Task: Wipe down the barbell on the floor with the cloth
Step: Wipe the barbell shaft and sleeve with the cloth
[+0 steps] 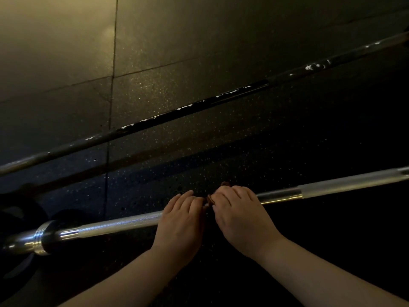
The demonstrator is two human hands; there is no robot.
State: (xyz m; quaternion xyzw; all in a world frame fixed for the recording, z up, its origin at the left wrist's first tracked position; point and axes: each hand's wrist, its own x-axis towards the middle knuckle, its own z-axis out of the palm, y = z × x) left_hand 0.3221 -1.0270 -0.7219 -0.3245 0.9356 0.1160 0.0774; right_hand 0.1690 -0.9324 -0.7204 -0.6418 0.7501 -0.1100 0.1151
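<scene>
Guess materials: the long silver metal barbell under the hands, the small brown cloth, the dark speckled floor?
Silver barbell: likely chromed steel; mirror glints on the collar, matte knurled grip sections.
Brown cloth: seems soft fabric, crumpled folds; mostly hidden, weave unclear.
Dark speckled floor: probably rubber tiles; matte, pale flecks, straight seams.

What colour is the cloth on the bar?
The cloth looks reddish brown in the dim head view, mostly under the right hand.
</scene>
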